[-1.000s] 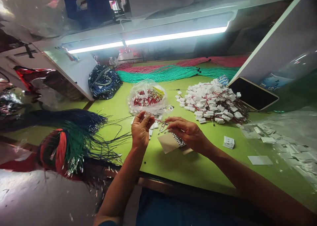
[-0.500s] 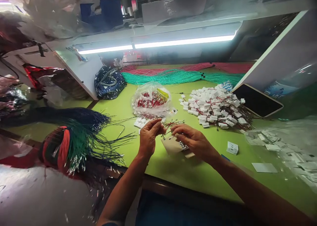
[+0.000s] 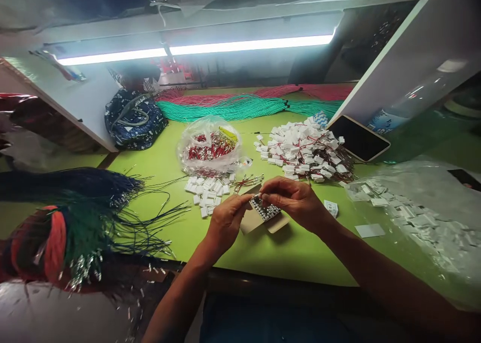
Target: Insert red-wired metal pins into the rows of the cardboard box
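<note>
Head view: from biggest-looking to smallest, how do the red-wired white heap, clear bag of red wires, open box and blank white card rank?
Red-wired white heap
Clear bag of red wires
Open box, partly hidden
Blank white card

No words or numbers can be read clearly. On the right of the green table (image 3: 300,255), a small white paper slip (image 3: 330,207) carries dark print too small to make out. At the far right, a clear bottle (image 3: 417,95) bears a blue label (image 3: 385,121) with blurred white marks.
</note>
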A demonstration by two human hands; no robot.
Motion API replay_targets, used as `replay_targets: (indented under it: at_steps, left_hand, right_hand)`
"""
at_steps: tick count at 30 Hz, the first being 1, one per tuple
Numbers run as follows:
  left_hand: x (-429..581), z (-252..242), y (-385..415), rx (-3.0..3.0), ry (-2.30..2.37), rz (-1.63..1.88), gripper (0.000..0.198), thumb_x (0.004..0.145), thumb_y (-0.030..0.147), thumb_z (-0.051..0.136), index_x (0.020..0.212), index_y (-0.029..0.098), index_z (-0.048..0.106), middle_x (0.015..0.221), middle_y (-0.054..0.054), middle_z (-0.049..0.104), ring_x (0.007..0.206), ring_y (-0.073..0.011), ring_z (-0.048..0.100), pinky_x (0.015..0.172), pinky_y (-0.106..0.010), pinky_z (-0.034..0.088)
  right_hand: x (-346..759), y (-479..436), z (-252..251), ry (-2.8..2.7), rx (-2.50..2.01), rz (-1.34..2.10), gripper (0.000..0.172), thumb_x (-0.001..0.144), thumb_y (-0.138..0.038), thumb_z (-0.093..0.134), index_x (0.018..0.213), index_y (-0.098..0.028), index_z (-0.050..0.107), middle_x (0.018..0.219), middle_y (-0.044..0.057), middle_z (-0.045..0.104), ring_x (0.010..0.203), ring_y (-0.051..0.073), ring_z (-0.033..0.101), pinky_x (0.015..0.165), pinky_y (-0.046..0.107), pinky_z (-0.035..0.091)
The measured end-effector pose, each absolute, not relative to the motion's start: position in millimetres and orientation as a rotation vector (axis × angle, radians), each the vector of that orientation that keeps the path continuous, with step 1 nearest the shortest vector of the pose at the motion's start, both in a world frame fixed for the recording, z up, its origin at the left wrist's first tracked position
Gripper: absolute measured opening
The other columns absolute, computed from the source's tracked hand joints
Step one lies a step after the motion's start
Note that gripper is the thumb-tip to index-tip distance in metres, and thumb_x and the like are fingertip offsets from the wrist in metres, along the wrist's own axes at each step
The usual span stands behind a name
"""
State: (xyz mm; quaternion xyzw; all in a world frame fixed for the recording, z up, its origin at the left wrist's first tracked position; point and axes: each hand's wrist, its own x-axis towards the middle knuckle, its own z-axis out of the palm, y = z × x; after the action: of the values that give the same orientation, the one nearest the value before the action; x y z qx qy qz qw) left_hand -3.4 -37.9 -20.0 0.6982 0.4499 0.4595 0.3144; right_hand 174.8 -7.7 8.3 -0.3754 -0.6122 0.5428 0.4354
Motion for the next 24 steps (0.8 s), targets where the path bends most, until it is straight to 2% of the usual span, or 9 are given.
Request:
replay_targets:
  at_steps: [5,12,17,24]
  left_hand:
    - [-3.8,-18.1,-39.4,1.989,1.255,1.27,0.02,0.085,0.02,0.057,0.1,0.017,0.069,0.089,-0.007,0.072,0.079,-0.0148,0.066,0.072,-0.025,0.052]
    - [-5.5,-23.0,-38.8,2.084,1.425,1.333,0.019,0.084,0.024,0.058,0.097,0.019,0.072,0.073,-0.004,0.07,0.06,-0.012,0.061,0.056,-0.022,0.048]
    - [-3.7,-21.5,-38.3,2.137,1.382,1.329,0.017,0.085,0.021,0.058,0.093,0.02,0.072,0.074,-0.003,0.071,0.063,-0.0113,0.062,0.057,-0.02,0.048]
    - [-5.3,-26.8,-35.5,2.281,1.32,1.292,0.018,0.087,0.023,0.055,0.093,0.016,0.07,0.076,-0.005,0.071,0.068,-0.0121,0.064,0.062,-0.02,0.05]
  right_hand:
    - [171.8,-9.8,2.4,-1.597,-1.009,1.316,0.01,0.075,-0.027,0.065,0.078,-0.017,0.065,0.067,-0.001,0.062,0.06,0.01,0.056,0.057,0.023,0.046]
    - [169.4,-13.0,2.4,-1.541,-0.991,1.315,0.01,0.075,-0.026,0.065,0.078,-0.017,0.065,0.071,0.001,0.065,0.061,0.011,0.061,0.057,0.023,0.05]
    - [169.8,-13.0,3.5,-1.621,-1.013,1.28,0.011,0.076,-0.027,0.063,0.078,-0.017,0.065,0.065,0.0,0.063,0.057,0.01,0.059,0.054,0.021,0.048]
    - [177.3,-12.7,7.1,-1.975,-1.025,0.924,0.011,0.082,-0.024,0.056,0.078,-0.018,0.065,0.064,0.0,0.065,0.055,0.01,0.057,0.054,0.021,0.044]
